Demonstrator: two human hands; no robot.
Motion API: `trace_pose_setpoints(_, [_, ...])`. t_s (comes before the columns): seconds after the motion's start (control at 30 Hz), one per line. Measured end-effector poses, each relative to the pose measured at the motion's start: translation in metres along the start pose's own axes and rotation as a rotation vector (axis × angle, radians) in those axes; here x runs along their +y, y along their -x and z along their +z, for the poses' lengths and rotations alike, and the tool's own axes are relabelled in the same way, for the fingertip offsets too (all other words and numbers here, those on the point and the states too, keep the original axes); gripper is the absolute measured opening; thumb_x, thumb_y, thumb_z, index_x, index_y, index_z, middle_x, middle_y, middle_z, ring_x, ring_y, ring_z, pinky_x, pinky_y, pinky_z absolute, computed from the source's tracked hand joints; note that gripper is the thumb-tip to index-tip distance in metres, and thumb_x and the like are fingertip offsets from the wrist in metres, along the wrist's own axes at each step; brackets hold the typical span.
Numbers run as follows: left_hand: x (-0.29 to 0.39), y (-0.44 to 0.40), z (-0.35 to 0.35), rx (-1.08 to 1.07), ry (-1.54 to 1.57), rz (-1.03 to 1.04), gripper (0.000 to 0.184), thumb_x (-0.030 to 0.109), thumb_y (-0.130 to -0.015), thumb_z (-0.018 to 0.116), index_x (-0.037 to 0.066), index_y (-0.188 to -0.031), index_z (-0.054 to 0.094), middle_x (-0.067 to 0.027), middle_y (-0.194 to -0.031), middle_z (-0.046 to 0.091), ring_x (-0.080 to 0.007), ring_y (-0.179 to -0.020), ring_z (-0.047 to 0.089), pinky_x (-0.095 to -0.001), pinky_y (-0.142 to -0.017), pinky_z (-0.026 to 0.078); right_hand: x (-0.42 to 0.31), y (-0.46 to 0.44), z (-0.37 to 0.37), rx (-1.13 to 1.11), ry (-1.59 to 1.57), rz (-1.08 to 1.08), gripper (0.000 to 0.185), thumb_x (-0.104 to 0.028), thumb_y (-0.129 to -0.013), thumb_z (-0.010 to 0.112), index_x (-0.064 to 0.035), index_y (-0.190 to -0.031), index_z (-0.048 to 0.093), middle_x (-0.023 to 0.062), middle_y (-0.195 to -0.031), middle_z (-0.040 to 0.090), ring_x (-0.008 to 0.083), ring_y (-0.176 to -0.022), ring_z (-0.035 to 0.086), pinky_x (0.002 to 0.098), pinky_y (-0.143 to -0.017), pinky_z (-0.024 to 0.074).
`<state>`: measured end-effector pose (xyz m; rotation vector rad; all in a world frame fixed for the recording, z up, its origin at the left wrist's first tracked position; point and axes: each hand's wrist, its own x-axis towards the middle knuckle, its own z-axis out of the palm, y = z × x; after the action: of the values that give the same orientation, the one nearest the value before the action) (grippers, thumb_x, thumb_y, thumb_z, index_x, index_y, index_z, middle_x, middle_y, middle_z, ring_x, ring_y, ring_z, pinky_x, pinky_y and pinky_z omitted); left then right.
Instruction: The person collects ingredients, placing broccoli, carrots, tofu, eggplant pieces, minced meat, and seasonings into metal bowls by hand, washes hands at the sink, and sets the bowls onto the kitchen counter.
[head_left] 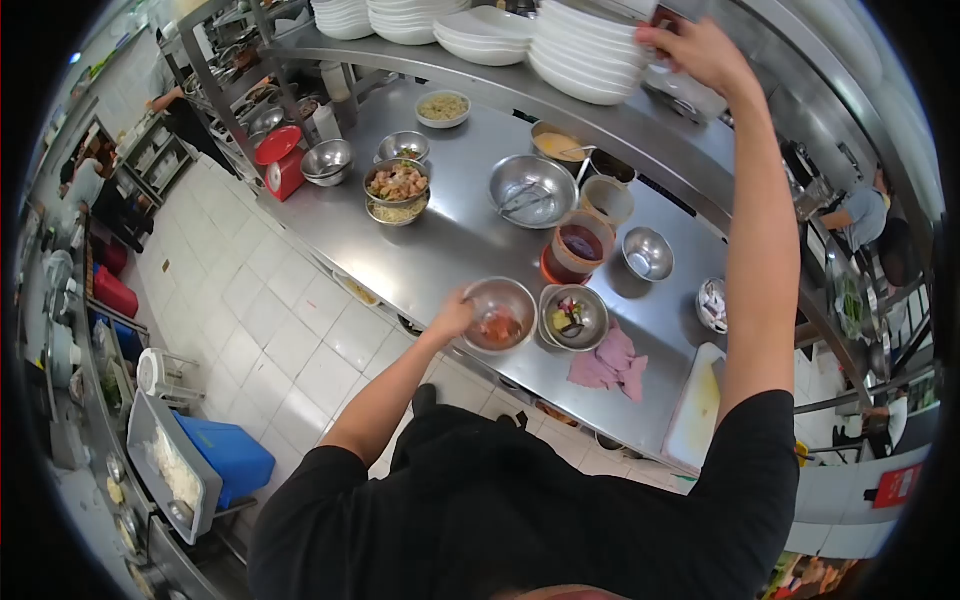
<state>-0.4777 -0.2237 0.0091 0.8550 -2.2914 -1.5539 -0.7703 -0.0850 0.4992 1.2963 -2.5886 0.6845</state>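
Observation:
My left hand [455, 314] is closed on the rim of a steel mixing bowl [484, 291] at the counter's front edge; reddish food or sauce lies in its bottom. Up at the shelf, my right hand [700, 58] has its fingers bent and pinched at the rim of a white bowl [590, 22] on top of a tall stack. Right beside the mixing bowl stands another steel bowl [590, 338] with chopped, mixed-colour ingredients. Behind these is a clear container of dark red liquid [580, 242]. A pink cloth [610, 362] lies crumpled to the right.
On the steel counter [450, 240] stand a large bowl with a whisk [533, 191], a small steel bowl [648, 254], a bowl of cut meat [397, 182], a red scale [284, 160] and a white cutting board [693, 405]. The shelf [440, 62] overhangs the back. Other people work at both sides.

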Motion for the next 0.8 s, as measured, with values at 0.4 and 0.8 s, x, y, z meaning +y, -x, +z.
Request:
trace_pose_setpoints(0.4, [-0.028,-0.045,-0.107,0.057,0.434,-0.421,0.043,-0.001,-0.087,0.054,0.002,-0.128,0.045,-0.0235,-0.113,0.061,-0.0352,-0.106,0.064,-0.0432,-0.091,0.050,0.068,0.057,0.002,0.542,-0.233,-0.190,0.022,-0.010,-0.103,0.057,0.0008,-0.122,0.059,0.0061,-0.105,0.066,0.0136,-0.095,0.068,0.0282,-0.089,0.0515])
trace_pose_setpoints(0.8, [-0.047,-0.109,-0.113,-0.019,0.034,-0.206,0.037,0.026,-0.097,0.059,-0.004,-0.118,0.063,-0.0237,-0.111,0.067,-0.0314,-0.100,0.066,-0.0416,-0.090,0.050,-0.017,0.313,0.116,0.044,-0.047,0.035,0.018,0.011,-0.075,0.056,0.0023,-0.089,0.060,0.0146,-0.099,0.062,0.0284,-0.090,0.060,0.0365,-0.073,0.0486])
